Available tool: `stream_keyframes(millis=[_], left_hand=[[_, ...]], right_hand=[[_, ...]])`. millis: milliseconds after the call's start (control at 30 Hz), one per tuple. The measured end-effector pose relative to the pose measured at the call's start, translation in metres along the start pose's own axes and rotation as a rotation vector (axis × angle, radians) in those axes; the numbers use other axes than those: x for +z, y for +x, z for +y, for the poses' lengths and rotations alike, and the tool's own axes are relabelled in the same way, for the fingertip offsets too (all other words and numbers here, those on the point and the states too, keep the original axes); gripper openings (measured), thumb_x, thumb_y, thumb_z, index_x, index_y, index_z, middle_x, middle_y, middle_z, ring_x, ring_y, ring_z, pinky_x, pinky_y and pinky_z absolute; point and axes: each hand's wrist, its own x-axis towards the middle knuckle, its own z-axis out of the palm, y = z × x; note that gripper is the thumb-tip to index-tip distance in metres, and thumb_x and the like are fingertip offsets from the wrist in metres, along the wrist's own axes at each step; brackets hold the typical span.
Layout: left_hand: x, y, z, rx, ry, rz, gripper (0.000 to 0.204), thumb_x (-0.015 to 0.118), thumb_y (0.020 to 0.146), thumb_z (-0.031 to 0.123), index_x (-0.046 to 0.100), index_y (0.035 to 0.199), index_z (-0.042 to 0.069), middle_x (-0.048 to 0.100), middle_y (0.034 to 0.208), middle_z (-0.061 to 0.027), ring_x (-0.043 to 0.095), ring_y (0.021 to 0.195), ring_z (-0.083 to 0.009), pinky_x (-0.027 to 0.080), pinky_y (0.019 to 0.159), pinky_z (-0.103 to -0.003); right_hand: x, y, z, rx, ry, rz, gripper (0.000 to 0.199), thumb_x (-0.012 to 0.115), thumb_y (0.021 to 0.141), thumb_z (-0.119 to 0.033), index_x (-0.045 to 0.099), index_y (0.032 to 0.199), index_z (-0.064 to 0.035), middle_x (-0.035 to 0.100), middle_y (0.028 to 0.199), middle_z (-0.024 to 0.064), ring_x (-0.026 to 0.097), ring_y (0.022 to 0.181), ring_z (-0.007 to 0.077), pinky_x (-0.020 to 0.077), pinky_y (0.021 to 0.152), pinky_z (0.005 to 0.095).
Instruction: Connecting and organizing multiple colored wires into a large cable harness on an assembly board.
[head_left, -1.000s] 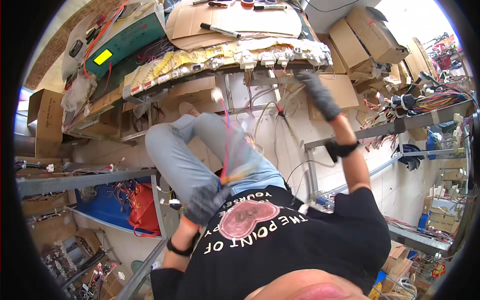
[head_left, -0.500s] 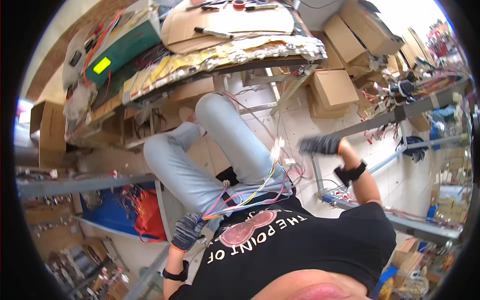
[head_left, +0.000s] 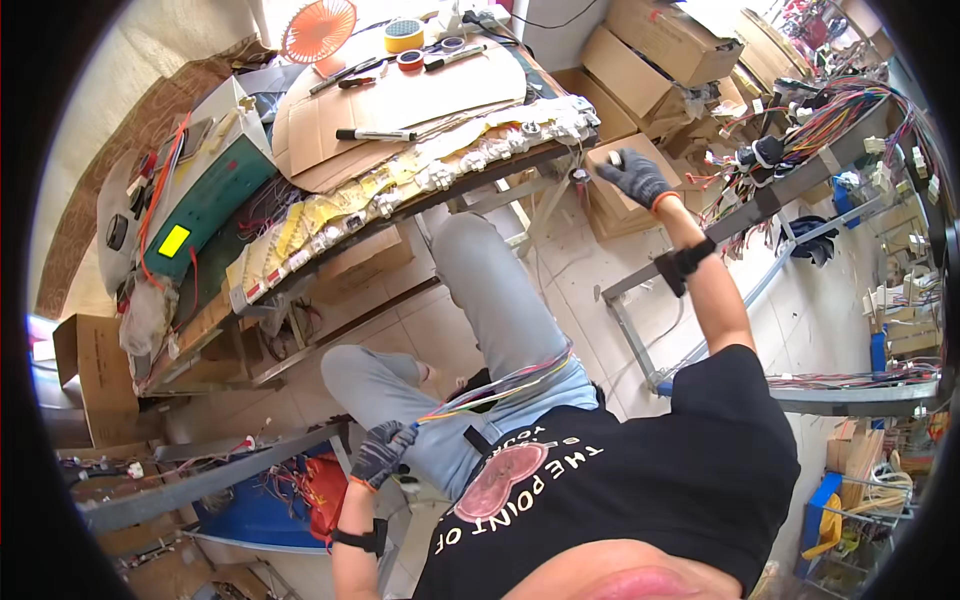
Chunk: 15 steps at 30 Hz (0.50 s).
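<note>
My left hand [head_left: 383, 452], in a dark grey knit glove, is closed round one end of a wire bundle [head_left: 492, 396]. Its thin yellow, pink, blue and white wires stretch across my lap to my right thigh, where the far end drops out of sight. My gloved right hand [head_left: 637, 178] is stretched forward by the right corner of the workbench, above a cardboard box [head_left: 606, 205]. Its fingers are curled, with a small pale spot at the tips; what that is I cannot make out.
A workbench [head_left: 400, 200] edged with white connectors carries cardboard sheets [head_left: 450, 92], a marker [head_left: 376, 135], tape rolls [head_left: 405, 36], an orange fan [head_left: 318, 30] and a green box with a lit display [head_left: 190, 225]. Metal racks hung with wires [head_left: 770, 165] stand to the right.
My right hand has moved forward and up, away from beside my right thigh to the bench corner. The wires' far end has settled on my thigh, still held by my left hand. My view has shifted.
</note>
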Motion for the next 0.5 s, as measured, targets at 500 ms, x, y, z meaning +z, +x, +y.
stream_keyframes(millis=[500], left_hand=[[-0.088,0.069,0.362,1.081,-0.12,-0.806,0.024,0.048,0.081,0.005,0.052,0.104,-0.003,0.057,0.088,-0.0049,0.057,0.079,-0.0126,0.049,0.068,-0.023]], right_hand=[[0.049,-0.276,-0.059,-0.499,0.961,-0.697,0.041,0.055,0.085,-0.022,0.048,0.123,-0.0063,0.051,0.122,0.0115,0.045,0.114,0.0206,0.0315,0.099,0.0327]])
